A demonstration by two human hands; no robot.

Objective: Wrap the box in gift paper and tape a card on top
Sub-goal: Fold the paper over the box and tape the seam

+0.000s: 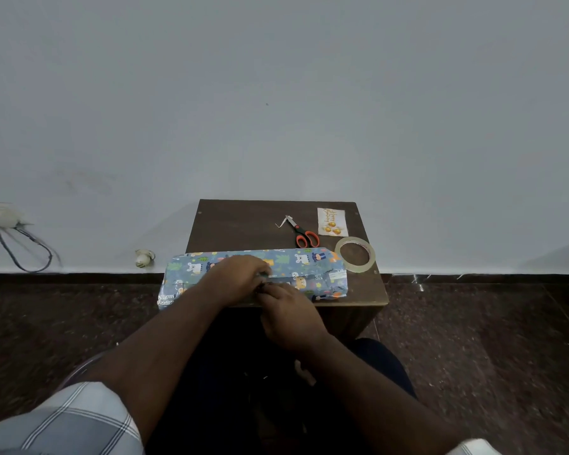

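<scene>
Both hands, left (240, 279) and right (284, 302), meet fingertip to fingertip on the box's (309, 270) paper seam at frame centre, apparently pressing it down, their grip unclear; taping the seam seems next, so the tape (355, 255) must be fetched.

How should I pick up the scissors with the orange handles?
Take the scissors by the orange handle loops, coming from the near side. The loops point toward the person and the pointed blades aim away toward the wall. They lie flat on the table, clear of the tape roll and the card.
</scene>
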